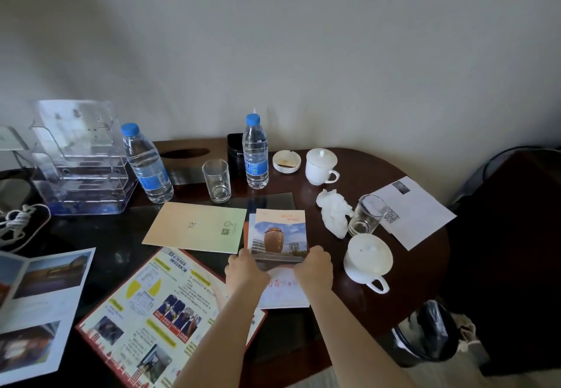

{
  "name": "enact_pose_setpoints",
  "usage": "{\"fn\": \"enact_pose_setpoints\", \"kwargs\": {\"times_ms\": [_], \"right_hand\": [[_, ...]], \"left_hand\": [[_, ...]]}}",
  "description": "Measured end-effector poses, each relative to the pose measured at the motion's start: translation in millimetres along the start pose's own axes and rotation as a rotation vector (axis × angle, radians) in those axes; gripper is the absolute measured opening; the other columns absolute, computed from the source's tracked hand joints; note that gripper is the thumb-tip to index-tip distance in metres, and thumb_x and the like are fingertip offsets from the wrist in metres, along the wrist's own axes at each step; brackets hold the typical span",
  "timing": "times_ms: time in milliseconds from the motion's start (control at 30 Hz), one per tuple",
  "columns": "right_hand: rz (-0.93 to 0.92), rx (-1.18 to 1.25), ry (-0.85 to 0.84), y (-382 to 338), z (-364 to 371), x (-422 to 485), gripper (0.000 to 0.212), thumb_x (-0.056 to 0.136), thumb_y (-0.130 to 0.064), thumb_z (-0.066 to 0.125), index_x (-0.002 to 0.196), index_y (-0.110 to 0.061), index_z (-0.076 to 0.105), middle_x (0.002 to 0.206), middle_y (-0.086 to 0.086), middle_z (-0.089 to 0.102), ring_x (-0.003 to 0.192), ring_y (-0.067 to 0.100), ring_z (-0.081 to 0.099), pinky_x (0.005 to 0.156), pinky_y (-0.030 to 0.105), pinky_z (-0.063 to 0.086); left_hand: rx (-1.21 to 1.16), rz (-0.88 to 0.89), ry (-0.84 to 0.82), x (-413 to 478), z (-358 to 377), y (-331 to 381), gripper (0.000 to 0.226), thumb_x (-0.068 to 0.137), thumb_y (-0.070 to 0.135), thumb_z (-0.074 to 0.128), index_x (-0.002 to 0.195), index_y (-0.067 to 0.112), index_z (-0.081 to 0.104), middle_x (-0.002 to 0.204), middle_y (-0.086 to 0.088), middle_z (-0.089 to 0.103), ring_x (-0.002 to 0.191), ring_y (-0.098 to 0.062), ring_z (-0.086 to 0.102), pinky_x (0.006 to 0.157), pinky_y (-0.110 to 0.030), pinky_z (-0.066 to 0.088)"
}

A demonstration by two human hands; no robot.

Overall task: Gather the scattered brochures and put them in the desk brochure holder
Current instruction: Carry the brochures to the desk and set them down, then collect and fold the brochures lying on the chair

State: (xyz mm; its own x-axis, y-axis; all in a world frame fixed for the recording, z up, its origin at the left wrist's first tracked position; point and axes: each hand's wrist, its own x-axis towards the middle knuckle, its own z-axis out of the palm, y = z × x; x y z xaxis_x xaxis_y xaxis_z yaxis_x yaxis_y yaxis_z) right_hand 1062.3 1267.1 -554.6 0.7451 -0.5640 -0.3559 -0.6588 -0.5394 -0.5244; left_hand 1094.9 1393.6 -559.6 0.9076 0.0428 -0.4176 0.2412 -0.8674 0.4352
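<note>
Left hand [243, 269] and right hand [314, 266] each grip a near corner of a small stack of brochures [277, 236], fingers curled round its edge, the stack tilted up over a white sheet [285, 290] at mid table [394, 175]. Holder [79, 175], clear tiered acrylic, stands at the far left, well apart from the stack, with two blue-capped bottles [148, 169] holding water, two glasses [216, 181] and two lidded white cups [320, 166] further right. Flat papers lie loose on the table: beige card [194, 226], red-bordered sheet [145, 311], photo fold-out [36, 296], white page [419, 214].
</note>
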Motion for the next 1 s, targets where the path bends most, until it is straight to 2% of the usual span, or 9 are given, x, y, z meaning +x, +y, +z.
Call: {"fn": "enact_pose_setpoints", "kwargs": {"times_ms": [100,200,300,433,500,600,733,867,1000], "right_hand": [[-0.101,-0.159,-0.032,-14.5,-12.1,-8.5,0.032,0.093,-0.019,0.053,0.121,-0.006,0.047,0.127,0.013,0.049,0.118,0.027,0.049,0.093,0.030,0.044],[-0.222,-0.250,-0.037,-44.1,-44.1,-21.6,0.035,0.095,-0.024,0.049,0.126,-0.008,0.048,0.128,0.012,0.049,0.120,0.027,0.049,0.095,0.032,0.045],[-0.376,-0.371,-0.066,-88.7,-96.7,-31.7,0.041,0.096,-0.034,0.048,0.127,-0.007,0.051,0.129,0.013,0.052,0.121,0.030,0.052,0.097,0.038,0.046],[-0.471,-0.517,-0.141,-161.5,-188.9,-56.8,0.052,0.097,-0.047,0.042,0.129,-0.009,0.054,0.133,0.012,0.056,0.120,0.030,0.055,0.098,0.038,0.044],[-0.511,-0.553,-0.132,-200.9,-238.2,-78.2,0.059,0.097,-0.052,0.038,0.135,-0.010,0.051,0.141,0.011,0.052,0.126,0.029,0.052,0.103,0.038,0.041],[-0.588,-0.632,-0.043,-255.0,-307.0,-118.3,0.068,0.099,-0.055,0.031,0.147,-0.007,0.037,0.154,0.011,0.034,0.139,0.031,0.036,0.115,0.043,0.030],[-0.655,-0.671,0.084,-303.6,-371.2,-169.6,0.067,0.099,-0.054,0.028,0.140,-0.004,0.045,0.147,0.014,0.044,0.132,0.032,0.044,0.110,0.042,0.036],[-0.672,-0.649,0.132,-319.5,-394.4,-201.7,0.064,0.099,-0.054,0.027,0.135,-0.008,0.050,0.138,0.010,0.052,0.124,0.030,0.050,0.105,0.041,0.041],[-0.669,-0.701,0.122,-325.1,-390.1,-218.1,0.068,0.099,-0.056,0.025,0.141,-0.007,0.045,0.146,0.010,0.045,0.131,0.031,0.045,0.110,0.043,0.036]], "left_hand": [[0.071,0.048,-0.022,-4.4,-20.8,15.8,0.046,0.082,0.034,0.066,0.121,0.016,0.049,0.115,-0.007,0.055,0.100,-0.022,0.057,0.085,-0.032,0.054],[0.202,0.161,-0.036,-11.7,-62.2,39.3,0.042,0.089,0.043,0.052,0.122,0.016,0.053,0.114,-0.005,0.060,0.098,-0.021,0.059,0.080,-0.029,0.050],[0.348,0.319,-0.050,-22.4,-124.2,66.5,0.048,0.092,0.047,0.048,0.126,0.013,0.052,0.121,-0.008,0.058,0.110,-0.025,0.057,0.094,-0.036,0.049],[0.437,0.432,-0.005,-55.9,-229.6,105.3,0.051,0.097,0.050,0.036,0.129,0.013,0.052,0.131,-0.014,0.055,0.117,-0.031,0.054,0.101,-0.039,0.042],[0.459,0.449,0.026,-80.1,-286.6,122.9,0.055,0.098,0.052,0.031,0.137,0.017,0.046,0.143,-0.013,0.047,0.128,-0.031,0.047,0.108,-0.039,0.036],[0.518,0.438,0.127,-120.3,-371.1,144.9,0.062,0.100,0.053,0.021,0.151,0.018,0.025,0.158,-0.007,0.023,0.144,-0.026,0.025,0.119,-0.042,0.018],[0.537,0.431,0.293,-178.2,-462.2,166.4,0.064,0.099,0.054,0.020,0.152,0.017,0.021,0.160,-0.004,0.018,0.147,-0.023,0.020,0.120,-0.040,0.013],[0.468,0.396,0.360,-221.5,-499.8,167.7,0.065,0.097,0.059,0.022,0.152,0.025,0.021,0.160,0.002,0.017,0.147,-0.020,0.017,0.118,-0.044,0.011],[0.528,0.377,0.358,-241.0,-501.4,160.2,0.065,0.097,0.059,0.021,0.152,0.025,0.018,0.161,0.002,0.015,0.148,-0.020,0.015,0.120,-0.045,0.010]]}}
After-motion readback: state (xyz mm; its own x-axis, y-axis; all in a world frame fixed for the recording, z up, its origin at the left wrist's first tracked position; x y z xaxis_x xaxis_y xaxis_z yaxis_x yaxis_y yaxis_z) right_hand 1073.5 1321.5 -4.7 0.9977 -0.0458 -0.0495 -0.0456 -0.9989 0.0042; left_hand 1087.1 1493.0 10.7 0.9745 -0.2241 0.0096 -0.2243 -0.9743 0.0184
